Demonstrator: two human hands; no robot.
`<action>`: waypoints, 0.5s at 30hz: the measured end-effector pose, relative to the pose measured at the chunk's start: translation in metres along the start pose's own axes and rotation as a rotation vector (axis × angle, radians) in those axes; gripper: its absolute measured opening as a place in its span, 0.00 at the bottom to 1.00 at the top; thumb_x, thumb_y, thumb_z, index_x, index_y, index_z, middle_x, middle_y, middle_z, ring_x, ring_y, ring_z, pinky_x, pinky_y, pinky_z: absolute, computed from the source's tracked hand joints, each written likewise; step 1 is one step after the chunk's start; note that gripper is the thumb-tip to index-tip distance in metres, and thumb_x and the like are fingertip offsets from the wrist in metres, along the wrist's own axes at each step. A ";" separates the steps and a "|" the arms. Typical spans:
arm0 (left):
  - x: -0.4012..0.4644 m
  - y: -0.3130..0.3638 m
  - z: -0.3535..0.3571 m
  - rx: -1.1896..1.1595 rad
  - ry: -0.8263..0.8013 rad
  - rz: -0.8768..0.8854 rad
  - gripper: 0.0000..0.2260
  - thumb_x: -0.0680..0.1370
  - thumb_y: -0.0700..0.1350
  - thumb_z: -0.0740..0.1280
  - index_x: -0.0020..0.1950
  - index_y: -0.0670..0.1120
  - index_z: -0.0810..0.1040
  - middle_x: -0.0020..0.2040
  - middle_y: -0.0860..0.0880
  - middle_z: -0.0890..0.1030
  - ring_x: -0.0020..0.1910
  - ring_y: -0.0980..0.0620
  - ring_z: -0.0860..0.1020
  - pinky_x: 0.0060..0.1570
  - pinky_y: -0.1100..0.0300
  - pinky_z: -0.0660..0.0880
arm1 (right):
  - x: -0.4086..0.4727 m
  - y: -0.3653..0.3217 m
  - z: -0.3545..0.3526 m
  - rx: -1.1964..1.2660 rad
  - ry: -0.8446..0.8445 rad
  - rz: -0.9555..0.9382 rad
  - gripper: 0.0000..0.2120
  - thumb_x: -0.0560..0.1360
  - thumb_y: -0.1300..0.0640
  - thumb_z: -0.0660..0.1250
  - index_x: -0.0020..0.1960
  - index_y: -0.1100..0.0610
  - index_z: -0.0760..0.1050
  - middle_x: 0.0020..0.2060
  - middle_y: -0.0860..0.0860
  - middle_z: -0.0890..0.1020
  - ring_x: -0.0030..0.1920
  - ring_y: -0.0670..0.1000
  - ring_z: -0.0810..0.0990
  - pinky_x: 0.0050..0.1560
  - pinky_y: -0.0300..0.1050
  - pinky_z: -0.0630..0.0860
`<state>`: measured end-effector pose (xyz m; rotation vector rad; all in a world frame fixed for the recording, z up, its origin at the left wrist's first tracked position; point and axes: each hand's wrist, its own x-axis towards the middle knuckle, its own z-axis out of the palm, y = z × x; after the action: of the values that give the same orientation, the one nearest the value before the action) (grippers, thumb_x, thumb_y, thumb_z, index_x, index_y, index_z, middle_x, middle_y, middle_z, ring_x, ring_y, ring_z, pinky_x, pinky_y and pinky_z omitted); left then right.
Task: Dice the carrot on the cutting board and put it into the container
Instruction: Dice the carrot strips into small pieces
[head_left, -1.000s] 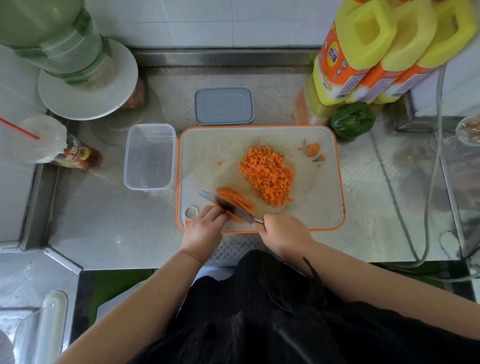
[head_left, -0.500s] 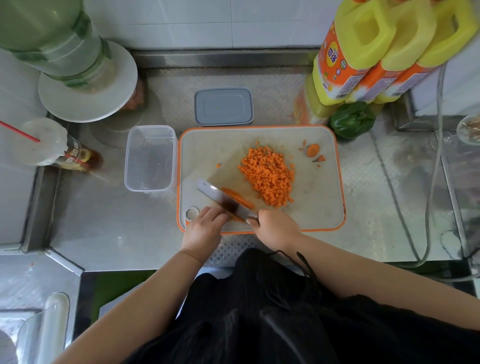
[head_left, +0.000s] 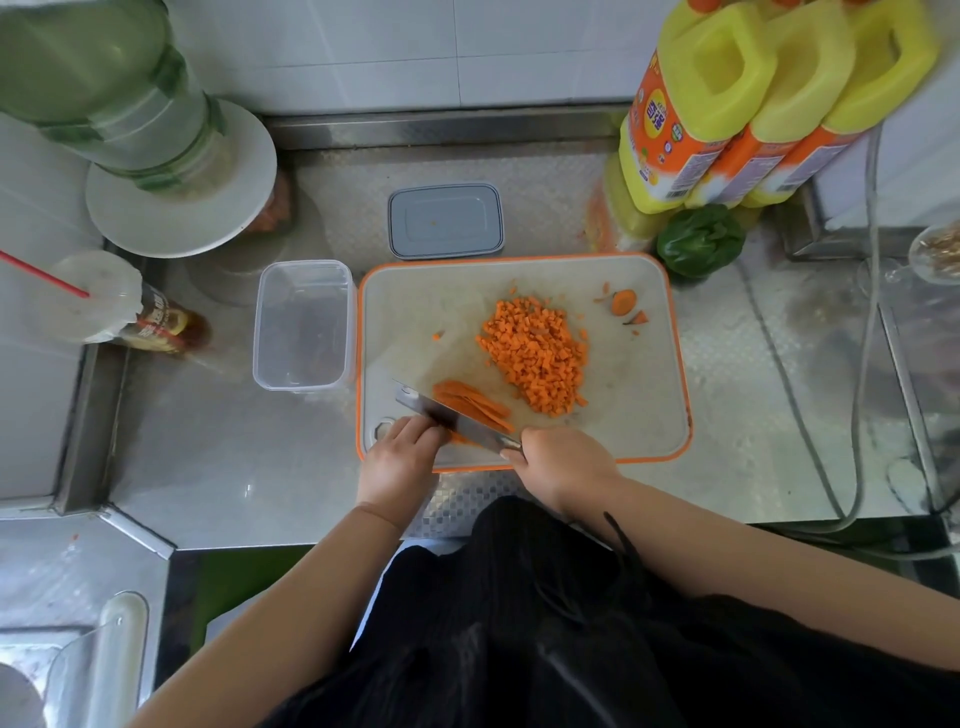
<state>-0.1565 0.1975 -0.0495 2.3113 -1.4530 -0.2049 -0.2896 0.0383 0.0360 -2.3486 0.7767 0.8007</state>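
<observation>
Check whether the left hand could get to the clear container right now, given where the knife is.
Probably yes. The left hand rests at the board's near left corner, the clear container stands just left of the cutting board, and the knife lies to the hand's right, not between them.

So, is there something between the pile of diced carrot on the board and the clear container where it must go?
Nothing visible blocks that way. The container stands open and apart from its grey lid, right beside the cutting board's left edge. Between it and the diced carrot lies bare board with one stray cube. The knife and carrot slices sit nearer the person.
</observation>
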 end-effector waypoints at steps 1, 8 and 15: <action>0.000 -0.001 0.001 -0.004 -0.001 -0.007 0.17 0.61 0.30 0.76 0.46 0.43 0.83 0.44 0.47 0.82 0.45 0.46 0.77 0.32 0.52 0.79 | 0.000 0.000 0.000 -0.003 -0.010 0.006 0.15 0.82 0.46 0.52 0.45 0.55 0.67 0.34 0.49 0.71 0.39 0.54 0.74 0.39 0.48 0.70; 0.000 -0.001 0.003 -0.009 -0.021 -0.024 0.18 0.61 0.31 0.78 0.48 0.44 0.84 0.46 0.48 0.82 0.45 0.47 0.79 0.33 0.54 0.80 | 0.008 -0.007 0.007 0.005 -0.029 0.024 0.17 0.83 0.48 0.52 0.50 0.58 0.73 0.39 0.52 0.75 0.41 0.54 0.76 0.39 0.47 0.72; 0.000 0.001 0.006 0.021 -0.043 -0.071 0.14 0.63 0.32 0.74 0.46 0.44 0.82 0.46 0.47 0.81 0.45 0.45 0.77 0.30 0.50 0.78 | 0.017 -0.010 0.004 0.079 0.010 0.004 0.17 0.82 0.46 0.54 0.45 0.57 0.70 0.38 0.53 0.75 0.39 0.54 0.75 0.38 0.46 0.69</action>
<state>-0.1598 0.1959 -0.0541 2.3915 -1.4011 -0.2621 -0.2732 0.0424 0.0246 -2.2839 0.8023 0.7470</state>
